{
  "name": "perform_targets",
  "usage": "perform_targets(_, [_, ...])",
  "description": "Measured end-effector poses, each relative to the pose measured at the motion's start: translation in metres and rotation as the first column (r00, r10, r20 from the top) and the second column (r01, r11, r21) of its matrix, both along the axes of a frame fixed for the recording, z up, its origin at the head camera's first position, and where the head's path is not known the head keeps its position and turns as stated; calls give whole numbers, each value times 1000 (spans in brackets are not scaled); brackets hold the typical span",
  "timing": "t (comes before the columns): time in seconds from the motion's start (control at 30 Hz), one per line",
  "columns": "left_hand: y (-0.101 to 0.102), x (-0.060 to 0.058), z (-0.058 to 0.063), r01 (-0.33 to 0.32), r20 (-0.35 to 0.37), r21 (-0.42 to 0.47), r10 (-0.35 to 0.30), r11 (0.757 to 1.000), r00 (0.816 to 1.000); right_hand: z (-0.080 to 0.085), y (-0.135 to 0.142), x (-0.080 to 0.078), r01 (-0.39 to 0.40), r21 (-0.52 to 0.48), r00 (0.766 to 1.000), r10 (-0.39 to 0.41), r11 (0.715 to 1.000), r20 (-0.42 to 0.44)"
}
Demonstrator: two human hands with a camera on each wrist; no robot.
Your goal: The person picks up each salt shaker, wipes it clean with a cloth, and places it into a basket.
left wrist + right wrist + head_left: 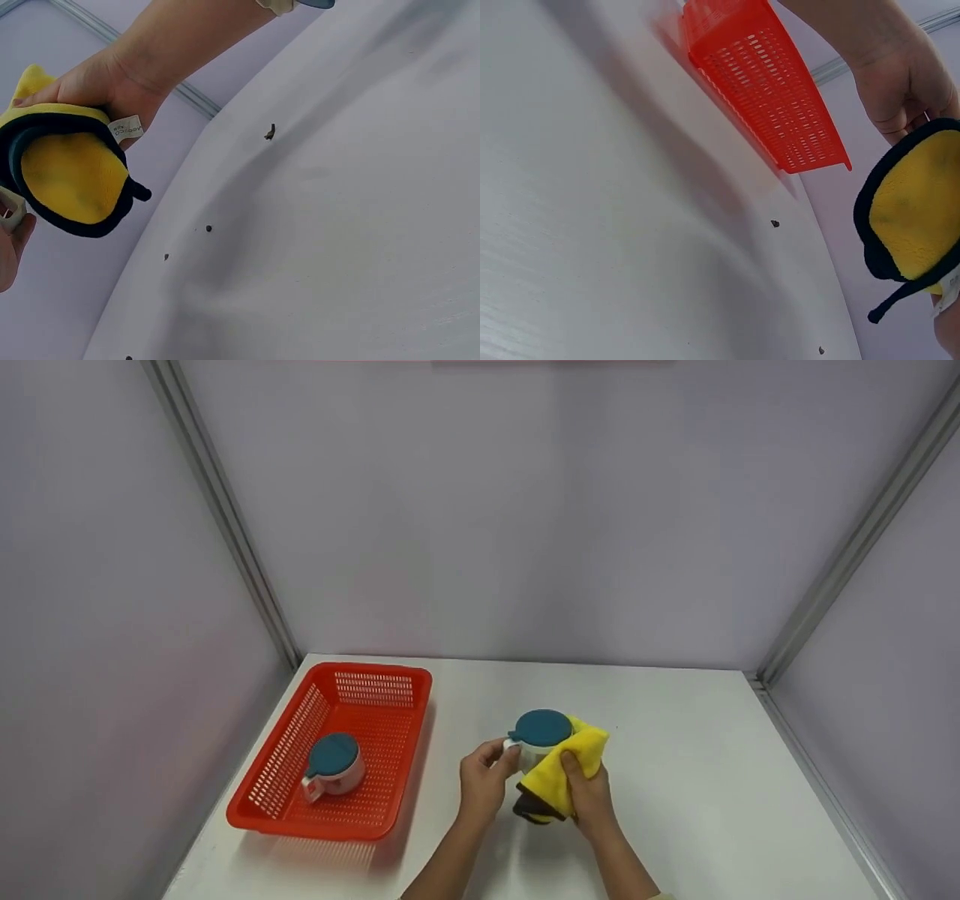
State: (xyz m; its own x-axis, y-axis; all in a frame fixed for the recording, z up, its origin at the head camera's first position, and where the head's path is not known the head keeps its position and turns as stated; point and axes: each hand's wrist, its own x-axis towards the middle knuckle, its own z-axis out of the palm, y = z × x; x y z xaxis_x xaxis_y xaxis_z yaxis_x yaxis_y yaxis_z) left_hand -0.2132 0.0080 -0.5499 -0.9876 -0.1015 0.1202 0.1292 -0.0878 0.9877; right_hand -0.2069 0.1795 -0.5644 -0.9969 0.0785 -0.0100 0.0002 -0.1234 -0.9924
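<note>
A white mug with a teal lid point(543, 727) is held up above the table, right of the basket. My left hand point(484, 780) pinches the mug's handle point(511, 745) between thumb and fingers. On the other side, my right hand point(591, 795) grips a yellow cloth point(553, 781) with dark edging and presses it around the mug's side. From below, in the left wrist view, the cloth point(75, 176) covers the mug's underside, and a white tag point(125, 129) sticks out. The right wrist view shows the same cloth point(919, 206) beneath the mug.
A red perforated basket point(416, 735) stands on the left of the white table point(690, 780). Inside it sits another lidded mug point(337, 769), its handle toward the front left. Small dark specks point(270, 132) mark the table surface. Pale panels point(480, 525) enclose the back and sides.
</note>
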Motion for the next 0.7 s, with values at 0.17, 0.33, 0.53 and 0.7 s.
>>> perform_targets(0.17, [1,0,0,5,5,8,-5,1000,1000,2,2,1,21,-5,999,-21,1000,48])
perform_targets(0.33, [2,0,-1,8,13,4,-8,1000,1000,0,2,1,36,-119,997,-27,992,77])
perform_targets(0.53, [4,1,-1,7,6,-7,-7,1000,1000,-3,-4,3,22,-109,1000,-20,994,18])
perform_targets(0.7, [7,2,-2,-17,9,-11,17,1000,1000,-5,-8,5,52,77,995,-45,996,-90])
